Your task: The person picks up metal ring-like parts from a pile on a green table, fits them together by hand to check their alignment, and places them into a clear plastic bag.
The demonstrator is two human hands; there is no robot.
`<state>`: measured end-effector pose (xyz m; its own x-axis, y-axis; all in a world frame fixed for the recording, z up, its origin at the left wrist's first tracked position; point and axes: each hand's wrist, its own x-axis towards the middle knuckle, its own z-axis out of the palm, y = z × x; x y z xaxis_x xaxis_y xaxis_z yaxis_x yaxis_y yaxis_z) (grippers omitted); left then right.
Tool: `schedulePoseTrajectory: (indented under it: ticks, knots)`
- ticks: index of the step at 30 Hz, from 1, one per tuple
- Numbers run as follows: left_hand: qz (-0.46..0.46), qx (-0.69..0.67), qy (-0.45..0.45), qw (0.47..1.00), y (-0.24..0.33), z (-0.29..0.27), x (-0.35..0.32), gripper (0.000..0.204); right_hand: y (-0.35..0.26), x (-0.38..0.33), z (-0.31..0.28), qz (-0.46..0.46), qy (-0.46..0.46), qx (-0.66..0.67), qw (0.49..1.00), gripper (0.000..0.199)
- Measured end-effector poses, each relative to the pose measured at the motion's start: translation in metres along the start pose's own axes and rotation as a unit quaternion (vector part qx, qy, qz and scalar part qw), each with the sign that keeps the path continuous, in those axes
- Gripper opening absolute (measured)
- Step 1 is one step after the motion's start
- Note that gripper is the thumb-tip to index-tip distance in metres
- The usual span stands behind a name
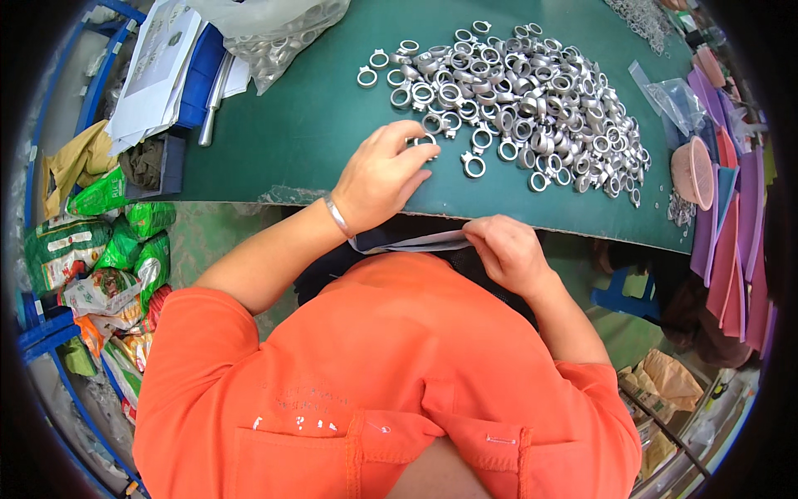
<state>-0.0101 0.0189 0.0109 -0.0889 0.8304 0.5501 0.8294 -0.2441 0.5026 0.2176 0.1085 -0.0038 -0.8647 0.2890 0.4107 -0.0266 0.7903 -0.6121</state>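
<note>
A large heap of silver metal ring clamps (532,104) covers the far middle and right of the green table (291,133). At the heap's near left edge, my left hand (378,179) has its thumb and forefinger closed about one ring clamp (426,141). A metal bracelet (338,214) is on that wrist. Just below the table's front edge, my right hand (507,254) is closed with its fingertips on the rim of a pale, thin bag or sheet (424,243) over my lap. Its underside and contents are hidden.
A clear plastic bag of rings (278,37) lies at the far left, beside papers (158,71) and a blue bin (199,87). To the right are a pink basket (692,173) and coloured sheets (731,241). Filled sacks (104,266) stand at the left.
</note>
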Motion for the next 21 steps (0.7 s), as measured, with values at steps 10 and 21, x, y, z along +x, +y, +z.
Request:
schedulePoseTrajectory:
  ticks: [10, 21]
  knots:
    - [-0.150, 0.017, -0.443, 0.884, -0.008, 0.020, -0.093, 0.038, 0.019, -0.027, 0.021, 0.109, -0.167, -0.196, 0.960, 0.034]
    - [-0.130, -0.009, -0.543, 0.829, -0.008, -0.006, -0.104, 0.044, -0.013, -0.043, -0.009, 0.206, -0.385, -0.165, 0.884, 0.016]
